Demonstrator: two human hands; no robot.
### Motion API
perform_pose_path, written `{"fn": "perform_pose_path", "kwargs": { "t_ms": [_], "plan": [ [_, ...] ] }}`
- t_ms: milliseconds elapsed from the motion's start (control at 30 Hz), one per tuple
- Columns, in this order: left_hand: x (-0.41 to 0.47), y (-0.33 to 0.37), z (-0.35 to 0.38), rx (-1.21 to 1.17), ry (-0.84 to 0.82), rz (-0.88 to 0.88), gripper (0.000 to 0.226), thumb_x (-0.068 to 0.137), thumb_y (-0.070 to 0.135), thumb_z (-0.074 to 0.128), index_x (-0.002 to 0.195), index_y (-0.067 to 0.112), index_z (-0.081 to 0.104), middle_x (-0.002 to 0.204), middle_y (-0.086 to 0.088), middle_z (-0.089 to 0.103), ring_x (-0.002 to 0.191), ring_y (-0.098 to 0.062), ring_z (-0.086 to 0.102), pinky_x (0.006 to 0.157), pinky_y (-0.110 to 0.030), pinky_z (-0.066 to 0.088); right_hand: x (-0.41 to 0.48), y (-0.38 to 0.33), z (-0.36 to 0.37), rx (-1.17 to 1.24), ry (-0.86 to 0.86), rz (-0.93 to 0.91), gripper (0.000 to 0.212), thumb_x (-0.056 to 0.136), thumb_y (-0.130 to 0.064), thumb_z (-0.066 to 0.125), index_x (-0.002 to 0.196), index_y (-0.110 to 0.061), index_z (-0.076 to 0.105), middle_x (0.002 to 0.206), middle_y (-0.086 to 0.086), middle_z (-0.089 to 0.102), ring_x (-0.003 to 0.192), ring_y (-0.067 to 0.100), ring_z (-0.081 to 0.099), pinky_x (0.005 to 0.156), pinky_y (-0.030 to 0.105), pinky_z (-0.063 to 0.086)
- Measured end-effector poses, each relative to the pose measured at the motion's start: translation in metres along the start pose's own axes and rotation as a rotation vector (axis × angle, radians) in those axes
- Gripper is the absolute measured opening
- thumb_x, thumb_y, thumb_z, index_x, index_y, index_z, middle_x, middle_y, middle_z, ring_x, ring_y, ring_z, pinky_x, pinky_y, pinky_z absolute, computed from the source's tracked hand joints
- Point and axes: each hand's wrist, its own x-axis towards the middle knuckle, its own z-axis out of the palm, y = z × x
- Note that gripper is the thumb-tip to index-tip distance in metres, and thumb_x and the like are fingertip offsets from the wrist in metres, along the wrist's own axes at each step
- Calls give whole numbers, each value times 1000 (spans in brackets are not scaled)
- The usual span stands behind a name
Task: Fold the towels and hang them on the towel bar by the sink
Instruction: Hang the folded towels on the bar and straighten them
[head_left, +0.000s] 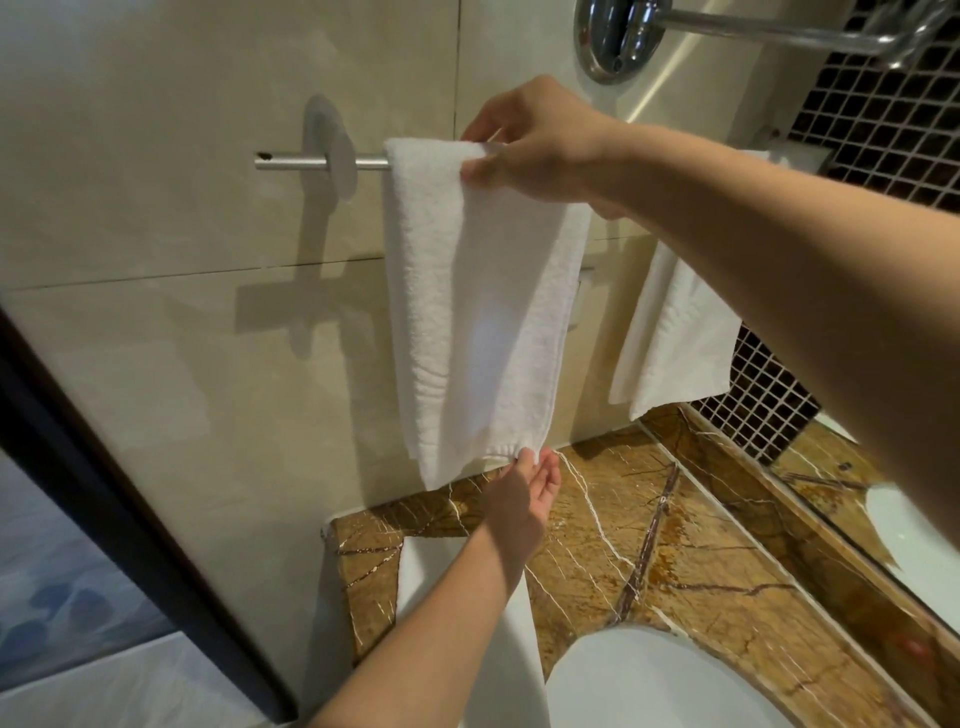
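Note:
A folded white towel (478, 312) hangs over the metal towel bar (291, 161) on the beige tiled wall. My right hand (535, 150) pinches the towel's top fold at the bar, thumb in front and fingers behind. My left hand (524, 499) reaches up from below, and its fingertips touch the towel's lower right corner with the fingers relaxed. A second white towel (675, 338) hangs further right on the same bar, partly hidden by my right forearm.
A brown marble counter (675, 545) runs below the towels, with a white sink basin (649, 686) at the bottom. A white cloth (467, 623) lies on the counter's left edge. A mirror (883, 493) stands at the right, and a chrome fitting (618, 36) is above.

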Motion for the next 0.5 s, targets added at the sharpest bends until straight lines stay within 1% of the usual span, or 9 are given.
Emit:
{"fn": "perform_pose_path", "kwargs": {
  "t_ms": [67, 133, 200, 267, 333, 367, 400, 433, 500],
  "plan": [
    [1, -1, 0, 13, 1, 4, 33, 100, 21, 45, 130, 7, 40, 116, -16, 59, 102, -23, 61, 71, -27, 57, 0, 0, 0, 0, 5, -1, 28, 83, -35, 68, 111, -29, 65, 114, 2, 62, 101, 21, 60, 88, 33, 51],
    [4, -2, -1, 23, 17, 18, 36, 102, 22, 41, 134, 6, 37, 113, -15, 61, 100, -23, 62, 68, -26, 57, 0, 1, 0, 0, 10, -2, 29, 83, -35, 68, 111, -29, 65, 113, 1, 61, 100, 20, 60, 85, 29, 50],
    [6, -3, -3, 46, 26, 36, 41, 101, 23, 42, 137, 5, 35, 112, -13, 62, 99, -20, 63, 68, -23, 57, 0, 1, 0, -4, 6, -5, 30, 83, -35, 68, 112, -28, 65, 114, 1, 61, 101, 19, 59, 84, 27, 49],
    [8, -3, -5, 58, 38, 49, 42, 100, 23, 45, 138, 8, 36, 113, -9, 62, 98, -15, 62, 74, -22, 55, 0, 0, -1, -17, -4, -9, 30, 84, -36, 68, 113, -27, 65, 115, 2, 61, 102, 20, 58, 85, 29, 49],
    [11, -2, -6, 113, 61, 78, 33, 98, 20, 49, 129, 7, 47, 113, -5, 60, 93, -11, 60, 78, -21, 53, 0, -1, -2, -30, -14, -15, 30, 85, -36, 68, 113, -27, 65, 117, 3, 60, 104, 21, 58, 89, 32, 50],
    [14, -2, -7, 158, 83, 97, 24, 97, 16, 51, 117, 3, 55, 112, -6, 59, 89, -11, 60, 79, -22, 52, 0, -1, -2, -36, -17, -18, 30, 85, -35, 68, 113, -27, 65, 117, 3, 60, 104, 21, 58, 90, 34, 51],
    [16, -2, -7, 196, 101, 115, 13, 96, 13, 53, 101, 5, 61, 110, -8, 59, 88, -12, 60, 79, -23, 51, 0, -2, -3, -40, -21, -21, 30, 85, -35, 68, 113, -26, 65, 116, 3, 61, 103, 22, 58, 90, 35, 51],
    [17, -2, -5, 207, 114, 120, 8, 94, 12, 55, 93, 6, 61, 108, -9, 61, 90, -13, 61, 80, -25, 51, 0, -2, -4, -41, -25, -22, 29, 85, -35, 69, 112, -26, 65, 116, 3, 61, 103, 22, 59, 90, 36, 51],
    [16, -3, -3, 162, 114, 120, 9, 95, 10, 55, 102, 5, 55, 105, -11, 63, 94, -17, 63, 87, -28, 51, 0, -1, -4, -43, -27, -22, 29, 85, -34, 69, 112, -26, 65, 115, 3, 61, 102, 22, 59, 89, 36, 52]
  ]
}}
